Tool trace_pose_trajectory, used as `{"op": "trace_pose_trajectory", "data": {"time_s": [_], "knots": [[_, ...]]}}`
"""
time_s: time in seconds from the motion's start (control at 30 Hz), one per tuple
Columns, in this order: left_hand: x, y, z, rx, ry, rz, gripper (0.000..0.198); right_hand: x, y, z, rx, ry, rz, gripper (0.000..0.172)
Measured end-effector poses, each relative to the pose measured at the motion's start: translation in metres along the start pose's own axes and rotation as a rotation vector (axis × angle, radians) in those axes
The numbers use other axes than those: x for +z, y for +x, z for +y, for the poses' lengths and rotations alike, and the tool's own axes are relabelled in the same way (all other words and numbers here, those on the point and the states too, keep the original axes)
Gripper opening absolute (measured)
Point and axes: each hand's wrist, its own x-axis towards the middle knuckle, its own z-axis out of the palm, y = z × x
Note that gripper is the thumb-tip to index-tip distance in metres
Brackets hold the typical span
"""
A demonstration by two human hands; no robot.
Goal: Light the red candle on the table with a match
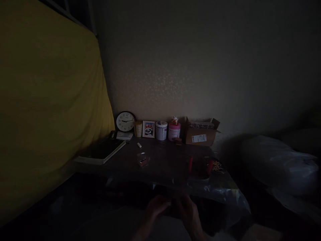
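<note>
My left hand [157,205] and my right hand [189,212] are close together, low in the dim picture, in front of the table's near edge. The fingers of my left hand are bent inward, thumb toward the right hand. My right hand's fingers are drawn together and face the left. Whatever lies between the fingertips is too dark to make out. Beyond them on the table [165,157] lies a small reddish packet [142,162] with clear wrapping. Farther right are two red upright pieces, the left one [190,164] and the right one [210,166], beside thin pale sticks [217,166].
Along the wall stand a round clock [125,121], a tan cup [138,129], a framed panda picture [148,129], a white tin [161,130], a pink tin [174,132] and a cardboard box [199,135]. A large book [102,152] lies left, near a yellow curtain [50,93].
</note>
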Motion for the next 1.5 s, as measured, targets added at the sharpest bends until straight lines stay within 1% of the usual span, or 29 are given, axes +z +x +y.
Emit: {"op": "trace_pose_trajectory", "data": {"time_s": [0.23, 0.37, 0.47, 0.6, 0.73, 0.93, 1.03, 1.2, 1.3, 1.37, 1.5], "knots": [[0.0, -0.002, 0.004, 0.005, 0.019, -0.019, 0.025, 0.001, 0.0, 0.001, 0.004, -0.009, -0.011, 0.028], [-0.002, 0.0, -0.001, -0.011, -0.021, -0.023, 0.023, 0.001, -0.001, 0.002, 0.009, -0.028, -0.015, 0.026], [-0.004, 0.002, -0.004, -0.009, -0.001, -0.038, 0.023, 0.001, 0.0, 0.004, 0.014, -0.017, -0.023, 0.025], [-0.005, 0.001, -0.002, -0.004, 0.021, -0.06, 0.023, 0.002, 0.0, 0.007, 0.036, -0.027, -0.022, 0.025], [-0.003, 0.0, 0.0, -0.017, 0.011, -0.045, 0.023, 0.003, 0.0, 0.01, 0.034, -0.025, -0.014, 0.025], [-0.004, 0.001, -0.007, 0.021, 0.035, 0.017, 0.03, 0.003, 0.0, 0.009, -0.006, -0.02, 0.012, 0.027], [-0.005, -0.001, -0.007, 0.016, 0.035, 0.035, 0.031, 0.003, -0.003, 0.01, -0.015, -0.03, 0.009, 0.028], [0.0, -0.004, -0.001, -0.019, 0.008, 0.039, 0.031, 0.007, -0.006, 0.016, -0.054, -0.1, 0.03, 0.026], [0.004, -0.003, 0.003, -0.052, -0.05, 0.026, 0.024, 0.007, -0.008, 0.016, -0.089, -0.103, 0.067, 0.025], [0.007, -0.004, 0.005, -0.047, -0.073, 0.023, 0.019, 0.004, -0.01, 0.011, -0.092, -0.111, 0.092, 0.024], [0.016, -0.009, 0.012, -0.038, -0.131, 0.017, 0.019, -0.003, -0.017, -0.004, -0.131, -0.153, 0.131, 0.022]]}}
